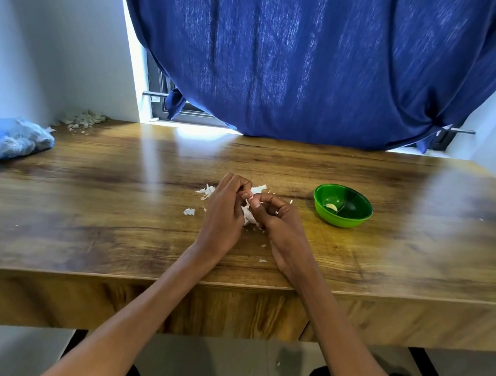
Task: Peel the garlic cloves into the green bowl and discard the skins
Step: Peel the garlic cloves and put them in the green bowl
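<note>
A white garlic bulb (248,215) sits between my two hands over the middle of the wooden table (116,204). My left hand (225,213) grips it from the left with curled fingers. My right hand (277,218) pinches its top with thumb and fingertips. Loose white skins (206,190) lie on the table just behind and left of my hands, with one scrap (189,211) nearer. The green bowl (342,205) stands to the right of my hands and holds one peeled clove (332,207).
A blue mesh bag of garlic (6,141) lies at the table's far left. A heap of dry skins (84,120) sits in the back left corner. A blue curtain (315,60) hangs behind the table. The front edge is close to my forearms.
</note>
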